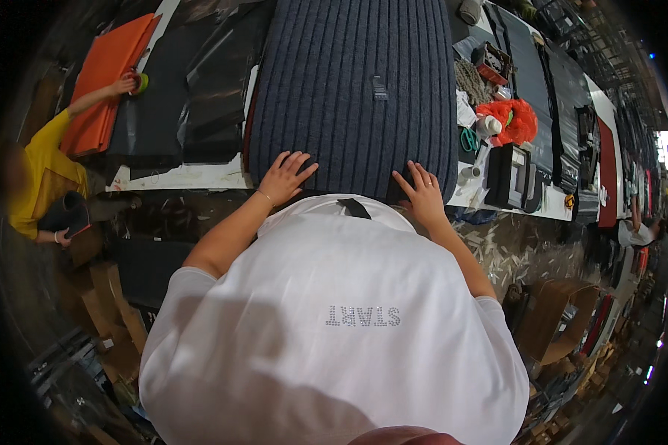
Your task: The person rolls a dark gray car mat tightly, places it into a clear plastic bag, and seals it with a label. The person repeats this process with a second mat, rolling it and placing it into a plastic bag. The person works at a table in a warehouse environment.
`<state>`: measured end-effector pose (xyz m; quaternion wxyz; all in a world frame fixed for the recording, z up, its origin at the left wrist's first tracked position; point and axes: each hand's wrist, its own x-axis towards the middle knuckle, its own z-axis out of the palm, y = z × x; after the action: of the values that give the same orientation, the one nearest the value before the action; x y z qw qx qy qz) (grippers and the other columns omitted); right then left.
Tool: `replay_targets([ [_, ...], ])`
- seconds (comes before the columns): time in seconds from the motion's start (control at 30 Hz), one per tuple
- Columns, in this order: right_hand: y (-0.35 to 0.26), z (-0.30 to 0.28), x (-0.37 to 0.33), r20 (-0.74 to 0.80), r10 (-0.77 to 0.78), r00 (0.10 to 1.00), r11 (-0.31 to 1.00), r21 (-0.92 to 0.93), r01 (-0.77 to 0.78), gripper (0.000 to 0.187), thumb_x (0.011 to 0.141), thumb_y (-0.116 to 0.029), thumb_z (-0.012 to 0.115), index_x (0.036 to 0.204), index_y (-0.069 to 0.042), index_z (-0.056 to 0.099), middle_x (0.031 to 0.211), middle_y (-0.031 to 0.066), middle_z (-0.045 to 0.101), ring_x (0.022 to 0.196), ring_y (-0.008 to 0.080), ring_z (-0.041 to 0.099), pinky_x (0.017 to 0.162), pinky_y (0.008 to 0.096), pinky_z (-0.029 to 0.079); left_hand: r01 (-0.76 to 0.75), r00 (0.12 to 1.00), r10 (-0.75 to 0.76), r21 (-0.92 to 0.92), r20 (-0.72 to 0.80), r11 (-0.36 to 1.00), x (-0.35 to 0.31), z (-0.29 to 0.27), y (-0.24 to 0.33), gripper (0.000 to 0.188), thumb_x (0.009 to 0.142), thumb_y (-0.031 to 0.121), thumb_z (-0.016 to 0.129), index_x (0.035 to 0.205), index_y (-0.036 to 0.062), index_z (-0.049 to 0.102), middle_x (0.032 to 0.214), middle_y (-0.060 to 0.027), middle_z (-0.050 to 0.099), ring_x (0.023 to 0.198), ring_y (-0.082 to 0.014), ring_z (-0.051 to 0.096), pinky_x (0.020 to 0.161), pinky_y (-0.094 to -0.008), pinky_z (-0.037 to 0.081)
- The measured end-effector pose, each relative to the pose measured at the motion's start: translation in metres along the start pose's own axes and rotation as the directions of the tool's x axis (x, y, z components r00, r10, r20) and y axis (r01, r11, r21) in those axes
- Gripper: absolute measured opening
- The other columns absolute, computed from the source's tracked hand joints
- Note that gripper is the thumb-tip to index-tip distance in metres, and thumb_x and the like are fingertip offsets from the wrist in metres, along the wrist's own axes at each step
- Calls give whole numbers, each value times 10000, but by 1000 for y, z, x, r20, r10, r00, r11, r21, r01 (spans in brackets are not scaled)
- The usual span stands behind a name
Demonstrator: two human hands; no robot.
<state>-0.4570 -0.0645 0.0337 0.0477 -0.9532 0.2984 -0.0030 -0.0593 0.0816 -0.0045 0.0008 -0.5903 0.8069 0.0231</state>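
A stack of dark blue-grey ribbed mats [341, 89] with rounded corners lies in front of me on the table, its near edge close to my body. My left hand [286, 180] rests on the near left corner of the top mat, fingers spread and thumb apart. Toward the near right corner, my right hand [423, 193] lies with its fingers stretched over the same edge. Neither hand grips anything that I can see. A small pale label or tag [379, 87] sits on the top mat, right of its middle.
Left of the mats lie black plastic sheets [219, 89] and a folded orange sheet [111, 81], which a person in yellow [56, 163] reaches over. At right are teal scissors [468, 139], a red plastic bag [518, 122], a small box [492, 63] and rope [469, 81]. Cardboard boxes [560, 319] stand behind.
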Motion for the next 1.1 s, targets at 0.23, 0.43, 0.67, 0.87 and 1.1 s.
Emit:
replay_targets([
  [0.23, 27, -48, 8, -200, 174, 964, 969, 210, -131, 294, 915, -175, 713, 1206, -145, 690, 1105, 80, 727, 818, 332, 715, 668, 419, 576, 112, 968, -170, -293, -183, 950, 9, -73, -28, 348, 887, 60, 673, 1226, 139, 674, 1323, -56, 635, 1079, -305, 677, 836, -411, 579],
  [0.43, 46, -63, 108, -541, 128, 832, 989, 12, -144, 299, 871, -110, 655, 1167, -104, 700, 1145, 136, 615, 1144, 349, 570, 951, 459, 463, 101, 888, -44, 101, -458, 990, 72, -75, -70, 437, 920, 216, 669, 1349, 141, 631, 1298, -69, 599, 1246, -263, 546, 1133, -437, 371],
  [0.67, 18, -1, 41, -335, 0, 942, 999, 41, 15, 381, 910, -320, 702, 1139, -16, 675, 1092, 126, 582, 1117, 338, 551, 991, 481, 422, -45, 951, -1, -142, -309, 989, 16, 4, -31, 479, 880, 252, 749, 1308, 66, 642, 1181, -102, 622, 1142, -298, 586, 1031, -442, 458],
  [0.87, 10, 11, 38, -299, 134, 945, 990, -12, -144, 254, 953, -319, 657, 1027, -75, 660, 1050, 86, 611, 1046, 289, 579, 959, 455, 436, 106, 951, -210, -400, -225, 910, 30, -9, -28, 257, 929, 237, 695, 1145, 100, 671, 1049, -94, 661, 1008, -309, 639, 841, -440, 516],
  [1.1, 36, 9, 99, -219, 377, 900, 926, 121, -358, 275, 1012, -350, 582, 979, -77, 582, 1023, 130, 585, 981, 314, 605, 841, 442, 452, 176, 967, -245, -514, -69, 840, 75, -46, -64, 211, 932, 290, 706, 1097, 194, 617, 1191, -79, 583, 1077, -301, 626, 918, -447, 501],
])
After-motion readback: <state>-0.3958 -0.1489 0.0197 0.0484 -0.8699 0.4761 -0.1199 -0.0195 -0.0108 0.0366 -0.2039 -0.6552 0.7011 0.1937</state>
